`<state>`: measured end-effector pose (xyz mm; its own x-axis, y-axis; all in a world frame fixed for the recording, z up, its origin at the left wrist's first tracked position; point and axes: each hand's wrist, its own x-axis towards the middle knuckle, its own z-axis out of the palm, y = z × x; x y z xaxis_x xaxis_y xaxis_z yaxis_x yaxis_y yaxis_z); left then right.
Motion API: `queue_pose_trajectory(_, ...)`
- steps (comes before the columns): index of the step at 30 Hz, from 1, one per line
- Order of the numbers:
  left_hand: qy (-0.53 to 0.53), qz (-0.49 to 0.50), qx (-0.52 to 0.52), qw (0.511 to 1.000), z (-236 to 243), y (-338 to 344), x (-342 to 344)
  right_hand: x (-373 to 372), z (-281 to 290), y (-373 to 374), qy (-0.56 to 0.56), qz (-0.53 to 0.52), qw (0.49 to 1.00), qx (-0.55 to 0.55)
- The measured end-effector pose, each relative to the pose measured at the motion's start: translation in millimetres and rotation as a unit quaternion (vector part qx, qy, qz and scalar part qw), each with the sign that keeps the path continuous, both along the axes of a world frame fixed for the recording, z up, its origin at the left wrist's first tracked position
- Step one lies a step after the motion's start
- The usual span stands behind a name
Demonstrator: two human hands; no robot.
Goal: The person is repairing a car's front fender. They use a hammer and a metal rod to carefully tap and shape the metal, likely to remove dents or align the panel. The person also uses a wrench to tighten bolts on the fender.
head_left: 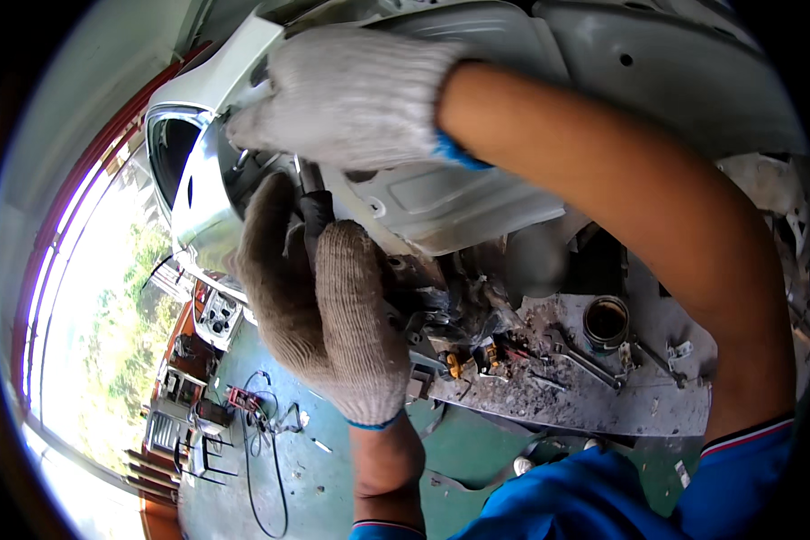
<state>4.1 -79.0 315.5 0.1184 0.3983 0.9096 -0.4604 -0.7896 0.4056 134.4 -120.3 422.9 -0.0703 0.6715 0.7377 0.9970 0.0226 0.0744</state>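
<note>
The car (205, 236) fills the upper left, its pale body open near the window. A grey panel (459, 202) spreads to the right of the hands. Below it the table (666, 416) carries dirt and loose parts, with the green floor (333, 468) beyond its edge.

The right hand (351, 99), in a white glove, reaches across the panel to the car; its fingers are bent, but I cannot tell whether that grip is closed on anything. The left hand (333, 315), in a dirtier glove, has its grip pinching the tool (316, 213) by the dark handle, between the car and the panel, the metal shaft pointing up toward the right hand. The tip is hidden.

The step in hand seems to be working the tool at the car's body, the right hand guiding or bracing. The next move calls, I judge, for a steady, straight hold, with the right fingers kept clear of the tip. On the table lie a wrench (589, 364) and an open can (607, 346), both untouched.
</note>
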Motion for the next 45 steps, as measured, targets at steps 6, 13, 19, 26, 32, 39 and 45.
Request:
queue_pose_trajectory(6,0.026,-0.020,0.072,0.997,1,16,-6,-4,0,-57,-0.160,-0.114,0.976,0.093)
queue_pose_trajectory(13,0.064,-0.163,0.070,0.982,28,59,-37,-13,-24,-10,-0.273,-0.166,0.940,0.123)
queue_pose_trajectory(19,0.186,0.375,0.424,0.803,96,151,-28,-21,23,-20,-0.098,-0.051,0.988,-0.109)
queue_pose_trajectory(26,0.218,0.352,0.389,0.823,101,174,-18,-13,21,-6,-0.118,0.006,0.988,-0.103)
queue_pose_trajectory(32,0.249,0.400,0.443,0.762,108,162,-19,-2,16,8,-0.188,0.007,0.981,-0.054)
queue_pose_trajectory(39,0.228,0.382,0.451,0.773,112,167,-18,7,9,17,-0.252,-0.005,0.968,0.010)
queue_pose_trajectory(45,0.246,0.384,0.471,0.755,118,160,-18,15,4,21,-0.306,-0.030,0.950,0.059)
